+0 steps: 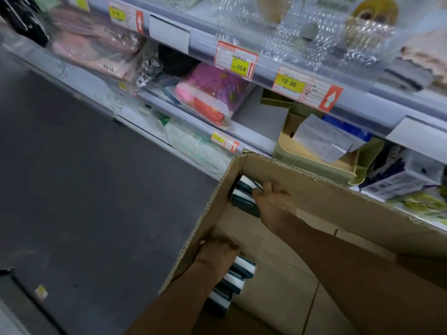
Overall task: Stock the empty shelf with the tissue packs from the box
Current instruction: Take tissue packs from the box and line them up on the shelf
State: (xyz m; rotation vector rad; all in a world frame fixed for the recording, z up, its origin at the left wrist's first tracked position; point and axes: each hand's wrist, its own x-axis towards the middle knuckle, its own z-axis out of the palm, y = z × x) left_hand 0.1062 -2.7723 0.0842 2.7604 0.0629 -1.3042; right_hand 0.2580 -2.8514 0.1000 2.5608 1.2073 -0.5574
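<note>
Inside the open brown cardboard box, teal-and-white striped tissue packs line its 9 o'clock wall. Right hand grips the far packs; left hand curls onto nearer packs. At 12 o'clock, the box's far wall blocks the grey shelf holding a pink bagged item and an olive carton.

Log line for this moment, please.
phase: picking | left hand: on near tissue packs | right hand: on far packs | box: open

A dark grey floor fills the left side. Pale grey store shelves run across the top right, packed with bagged goods. Yellow and red price tags stick along the shelf edges.
</note>
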